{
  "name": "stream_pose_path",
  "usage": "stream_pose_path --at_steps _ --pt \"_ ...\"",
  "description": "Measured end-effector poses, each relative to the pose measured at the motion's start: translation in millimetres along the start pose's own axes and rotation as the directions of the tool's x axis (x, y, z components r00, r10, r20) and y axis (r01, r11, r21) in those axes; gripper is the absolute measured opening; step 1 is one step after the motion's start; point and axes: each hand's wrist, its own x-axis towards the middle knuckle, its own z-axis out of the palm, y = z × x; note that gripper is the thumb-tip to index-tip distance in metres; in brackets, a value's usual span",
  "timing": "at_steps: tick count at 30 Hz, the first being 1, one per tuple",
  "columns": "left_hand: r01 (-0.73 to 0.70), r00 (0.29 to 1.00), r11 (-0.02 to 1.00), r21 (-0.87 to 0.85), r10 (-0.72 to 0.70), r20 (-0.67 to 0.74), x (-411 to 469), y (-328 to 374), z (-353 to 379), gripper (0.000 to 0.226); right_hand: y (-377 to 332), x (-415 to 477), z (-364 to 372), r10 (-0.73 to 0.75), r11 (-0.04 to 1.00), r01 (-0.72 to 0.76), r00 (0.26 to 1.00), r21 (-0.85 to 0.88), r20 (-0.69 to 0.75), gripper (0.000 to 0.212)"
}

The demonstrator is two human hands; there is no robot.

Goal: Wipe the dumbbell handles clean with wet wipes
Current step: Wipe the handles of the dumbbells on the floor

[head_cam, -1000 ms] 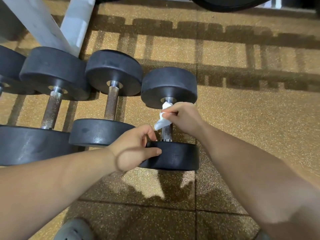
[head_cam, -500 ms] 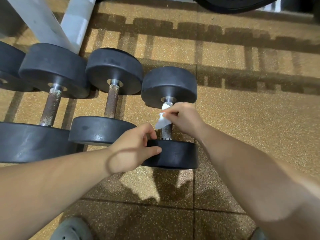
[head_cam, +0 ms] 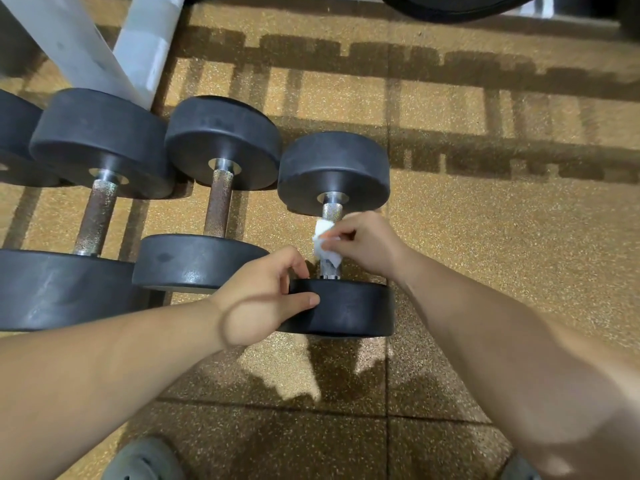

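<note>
**Wipe slides down the handle**

The speckled brown floor [head_cam: 502, 271] carries a row of black dumbbells. A white frame [head_cam: 138, 53] stands at the far left corner of the floor. Two bigger dumbbells [head_cam: 218, 206] lie side by side just to the left of the small dumbbell [head_cam: 349, 306], which is last in the row and out in the middle of the floor.

The left hand [head_cam: 263, 299] holds the near weight of the small dumbbell. Its fingers [head_cam: 294, 261] curl over the top edge and the thumb presses the side, so it cannot roll.

The right hand [head_cam: 370, 244] pinches the wet wipe [head_cam: 323, 239] and presses it on the handle [head_cam: 331, 211].

A second ago the wipe sat up by the far weight. Now it is lower, and the bare top of the handle shows shiny. I think this handle is partly wiped, and the rusty handles beside it look like they need wiping too.
</note>
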Motion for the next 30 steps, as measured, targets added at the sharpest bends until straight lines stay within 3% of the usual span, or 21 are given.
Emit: stream_pose_path --at_steps 3,5,8,12,20,22,27,30 --pt "0.001 1.0 0.999 -0.038 0.0 0.009 0 0 0 0.025 -2 12 5 0.144 0.987 -0.126 0.971 0.103 -0.191 0.01" --pt "0.004 1.0 0.999 -0.046 -0.003 0.011 0 0 0 0.024 -5 12 8 0.195 0.975 -0.163 0.956 0.154 -0.22 0.011" --pt "0.015 1.0 0.999 -0.041 -0.014 0.014 -1 -1 0 0.024 -1 -1 4 0.074 0.997 -0.074 0.993 0.001 -0.093 0.015" --pt "0.026 1.0 0.999 -0.019 -0.027 -0.004 0 -3 2 0.026 3 -9 -3 -0.015 0.997 0.024 0.993 -0.077 0.114 0.017" --pt "0.022 0.999 1.0 0.0 -0.022 -0.026 -1 -3 2 0.026 -1 12 0 0.026 0.985 -0.051 0.989 -0.164 -0.149 0.02" --pt "0.013 1.0 1.0 0.001 -0.013 -0.026 -3 -2 3 0.026 0 1 0 -0.04 0.977 0.015 0.993 -0.211 -0.115 0.019" --pt "0.027 0.997 0.999 0.017 -0.026 -0.066 -5 -1 7 0.026 1 -13 -9 -0.04 0.983 0.074 0.98 -0.171 0.195 0.016" --pt "0.034 0.996 0.999 -0.005 -0.034 -0.077 -4 -1 8 0.027 -4 2 -8 -0.049 0.968 0.066 0.996 -0.241 0.076 0.015"
